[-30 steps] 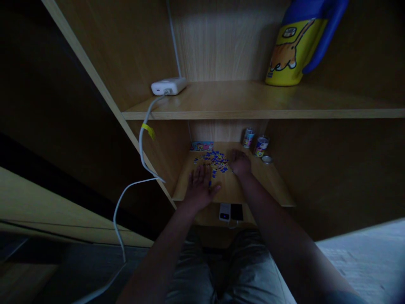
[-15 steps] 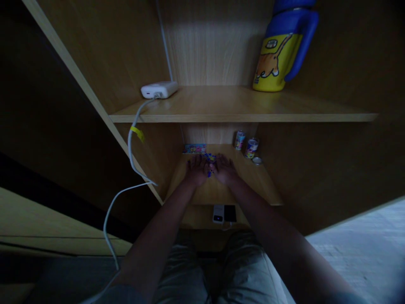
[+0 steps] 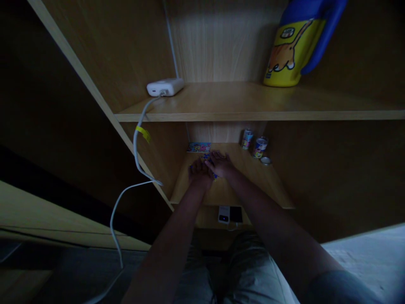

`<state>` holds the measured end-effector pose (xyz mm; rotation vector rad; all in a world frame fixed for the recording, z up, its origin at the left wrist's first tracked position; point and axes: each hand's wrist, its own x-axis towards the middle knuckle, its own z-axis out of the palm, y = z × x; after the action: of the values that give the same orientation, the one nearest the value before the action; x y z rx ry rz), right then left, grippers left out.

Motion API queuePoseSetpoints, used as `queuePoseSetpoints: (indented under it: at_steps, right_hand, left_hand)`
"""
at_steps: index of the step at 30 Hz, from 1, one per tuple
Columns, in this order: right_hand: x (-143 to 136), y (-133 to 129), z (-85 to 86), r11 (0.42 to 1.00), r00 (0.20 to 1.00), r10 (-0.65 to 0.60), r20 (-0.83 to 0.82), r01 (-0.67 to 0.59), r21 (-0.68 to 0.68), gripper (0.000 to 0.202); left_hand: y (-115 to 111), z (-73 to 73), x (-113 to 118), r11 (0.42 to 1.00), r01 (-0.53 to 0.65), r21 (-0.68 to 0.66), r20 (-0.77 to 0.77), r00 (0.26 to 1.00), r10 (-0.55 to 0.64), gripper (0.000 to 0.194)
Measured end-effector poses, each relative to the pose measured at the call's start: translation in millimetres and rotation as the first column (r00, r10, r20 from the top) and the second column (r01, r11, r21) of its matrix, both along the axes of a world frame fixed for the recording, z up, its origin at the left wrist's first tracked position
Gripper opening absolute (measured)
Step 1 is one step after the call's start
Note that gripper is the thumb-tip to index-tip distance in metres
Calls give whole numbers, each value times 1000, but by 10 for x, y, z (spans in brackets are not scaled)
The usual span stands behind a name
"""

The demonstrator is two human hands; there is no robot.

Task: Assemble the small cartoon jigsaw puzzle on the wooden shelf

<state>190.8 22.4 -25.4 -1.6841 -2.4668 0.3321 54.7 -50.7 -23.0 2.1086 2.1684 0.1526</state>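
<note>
Small blue and yellow pieces lie on the lower shelf, partly covered by both hands. My left hand rests over some of them with its fingers apart. Just to its right, my right hand lies palm down over the pieces, fingers spread, its thumb close to the left hand. Behind the hands, a colourful printed card is at the back left. What lies under the palms is hidden.
Two printed cans stand at the back right beside a round lid. Above, the upper shelf holds a white charger with a hanging cable and a blue-yellow jug. Below lies a power bank.
The hands have drawn closer together over the pieces, the left hand turning slightly and the right shifting toward it. The whole view has shifted a little.
</note>
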Motion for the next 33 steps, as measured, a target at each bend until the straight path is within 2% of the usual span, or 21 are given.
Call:
queuePoseSetpoints:
  at_steps: [4, 10, 13, 17, 20, 23, 26, 29, 33]
  right_hand:
    - [4, -27, -17, 998, 998, 50, -21, -50, 24, 81]
    - [43, -113, 21, 989, 988, 139, -66, -135, 51, 69]
    - [79, -131, 28, 992, 985, 71, -157, -54, 110, 67]
    - [105, -288, -10, 978, 962, -101, -254, 143, 153, 69]
    - [69, -548, -51, 984, 968, -108, -226, 136, 113, 71]
    - [-3, -805, -69, 983, 972, -143, -188, 161, 89, 75]
    - [-70, -928, -62, 980, 974, -178, -137, 188, 66, 78]
    - [-106, -925, -47, 978, 976, -198, -89, 203, 47, 80]
    - [-129, -871, -32, 970, 968, -243, -58, 244, 11, 79]
  left_hand:
    - [-169, -52, 84, 999, -8, 52, 4, 1000, 7, 72]
    - [-266, -17, 114, 997, -12, 78, 55, 998, 7, 72]
    - [-258, -4, 87, 991, -26, 131, 57, 998, 19, 72]
    - [-119, 44, -27, 988, 61, 139, 19, 998, -64, 73]
    - [122, 112, -147, 971, 191, 144, 22, 980, -196, 68]
    - [404, 151, -233, 927, 342, 155, 14, 937, -348, 68]
    - [594, 132, -257, 883, 461, 83, 37, 884, -465, 63]
    - [639, 91, -245, 887, 462, 30, 38, 886, -462, 60]
    - [549, 55, -231, 929, 368, 25, 28, 929, -369, 62]
